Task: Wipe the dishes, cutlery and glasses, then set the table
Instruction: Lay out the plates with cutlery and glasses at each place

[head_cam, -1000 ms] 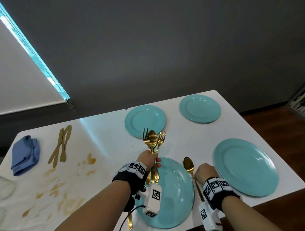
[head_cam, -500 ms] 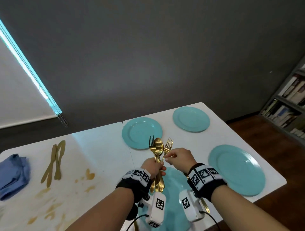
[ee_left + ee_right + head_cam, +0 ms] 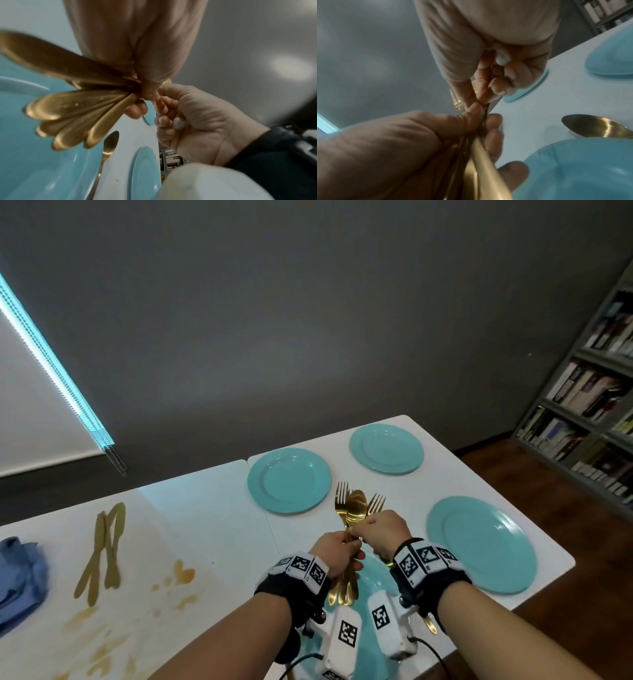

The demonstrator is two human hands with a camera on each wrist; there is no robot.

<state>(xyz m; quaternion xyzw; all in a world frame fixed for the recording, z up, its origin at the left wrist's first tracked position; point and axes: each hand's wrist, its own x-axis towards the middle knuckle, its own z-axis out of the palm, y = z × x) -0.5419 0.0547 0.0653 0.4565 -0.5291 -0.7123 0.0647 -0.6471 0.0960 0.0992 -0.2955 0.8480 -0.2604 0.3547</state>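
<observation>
- While the left hand [image 3: 337, 553] grips a bundle of gold forks and spoons [image 3: 354, 508] upright by the handles, fingers curled tight round them, the right hand [image 3: 382, 530] reaches in from the side and pinches at the necks of the bundle just above the left fist, its other fingers curled into the palm.
- The two hands are touching, held together above the nearest teal plate [image 3: 371, 580], at the near edge of the white bench [image 3: 212, 518].
- From the left wrist view the handle ends [image 3: 72, 112] fan out below the fist, over that plate.
- One gold spoon [image 3: 597, 127] lies on the bench just right of the nearest plate, apart from both hands.
- Three more teal plates sit on the bench: one far left [image 3: 289, 480], one far right [image 3: 386, 448], one near right [image 3: 481, 544].
- Well to the left, gold knives [image 3: 102, 549] lie together on the bench, near brownish smears [image 3: 178, 573]; a blue cloth [image 3: 20, 573] lies at the left edge, cut off by the frame.
- The nearest plate is mostly hidden behind wrists and wrist cameras; which piece the right fingers have hold of I cannot make out, and the count of pieces in the bundle is unclear.
- A bookshelf [image 3: 589, 405] stands off to the right.
</observation>
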